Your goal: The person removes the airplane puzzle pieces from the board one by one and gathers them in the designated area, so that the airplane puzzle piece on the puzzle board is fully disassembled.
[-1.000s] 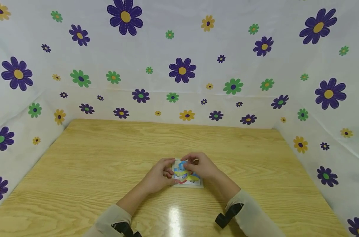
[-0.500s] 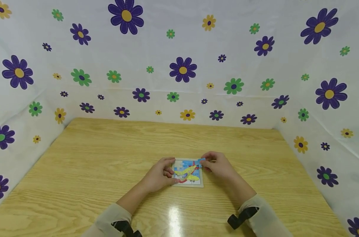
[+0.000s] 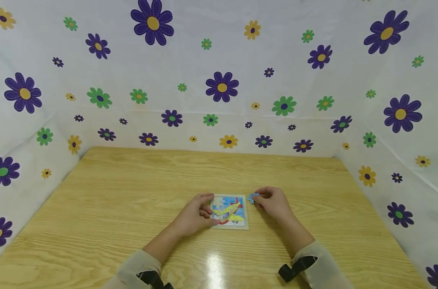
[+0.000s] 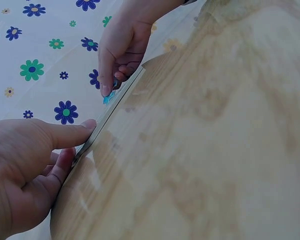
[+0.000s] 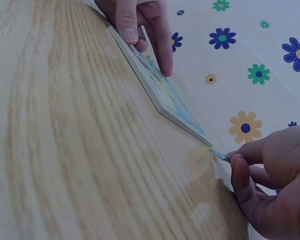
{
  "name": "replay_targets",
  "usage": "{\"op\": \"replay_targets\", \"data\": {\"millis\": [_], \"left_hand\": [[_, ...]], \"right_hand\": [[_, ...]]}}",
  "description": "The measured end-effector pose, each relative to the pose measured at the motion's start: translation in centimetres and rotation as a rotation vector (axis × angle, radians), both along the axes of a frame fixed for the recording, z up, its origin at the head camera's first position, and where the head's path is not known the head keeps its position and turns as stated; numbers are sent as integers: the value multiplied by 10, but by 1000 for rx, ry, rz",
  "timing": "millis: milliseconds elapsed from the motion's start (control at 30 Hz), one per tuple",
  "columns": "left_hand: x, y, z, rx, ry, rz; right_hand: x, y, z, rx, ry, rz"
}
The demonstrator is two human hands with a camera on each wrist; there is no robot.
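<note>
A square jigsaw puzzle (image 3: 235, 218) in a pale frame lies on the table, showing a yellow and red airplane on blue sky. A pale, bare-looking patch shows at its upper left. My left hand (image 3: 195, 214) grips the frame's left side, thumb at the near corner and index finger at the far one. Just beyond the frame's right edge, my right hand (image 3: 275, 202) pinches a blue puzzle piece (image 3: 252, 198) between thumb and fingers. In the right wrist view the puzzle piece (image 5: 220, 155) is apart from the frame, close to its corner.
The wooden table (image 3: 150, 180) spreads around the puzzle. White cloth walls (image 3: 190, 56) with printed flowers stand at the back and both sides. Black straps (image 3: 298, 268) circle both sleeves at the wrists.
My right hand has moved right from over the puzzle to beside its right edge, carrying the blue puzzle piece. The left hand has stayed on the frame.
</note>
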State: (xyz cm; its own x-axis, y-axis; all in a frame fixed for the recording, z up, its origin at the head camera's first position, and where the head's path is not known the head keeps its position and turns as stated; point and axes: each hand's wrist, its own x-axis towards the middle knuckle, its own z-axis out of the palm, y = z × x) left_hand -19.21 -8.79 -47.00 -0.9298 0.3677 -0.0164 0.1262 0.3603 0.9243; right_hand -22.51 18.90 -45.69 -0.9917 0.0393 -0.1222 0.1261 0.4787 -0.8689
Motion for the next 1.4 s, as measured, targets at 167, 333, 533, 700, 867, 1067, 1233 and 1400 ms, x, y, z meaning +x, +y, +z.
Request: {"op": "replay_targets", "data": {"millis": [167,333,533,700,867,1067,1233,1400], "left_hand": [[0,0,0,6,-2,10],[1,0,0,12,-4,2],[1,1,-1,8,1,-5],[-1,2,-1,0,10,-8],[1,0,1,6,7,-7],[1,-1,3,15,0,-7],[0,-3,2,18,-2,-14],[0,-3,0,15,1,-27]], "right_hand": [[1,0,-1,2,4,-1],[1,0,-3,-7,10,-5],[0,3,-4,-36,11,18],[-1,-2,-1,-72,8,47],[-1,-21,6,-70,10,105],[-4,-43,9,-88,-15,225],[-6,-58,6,-103,-33,315],[-6,-66,1,-86,-33,339]]}}
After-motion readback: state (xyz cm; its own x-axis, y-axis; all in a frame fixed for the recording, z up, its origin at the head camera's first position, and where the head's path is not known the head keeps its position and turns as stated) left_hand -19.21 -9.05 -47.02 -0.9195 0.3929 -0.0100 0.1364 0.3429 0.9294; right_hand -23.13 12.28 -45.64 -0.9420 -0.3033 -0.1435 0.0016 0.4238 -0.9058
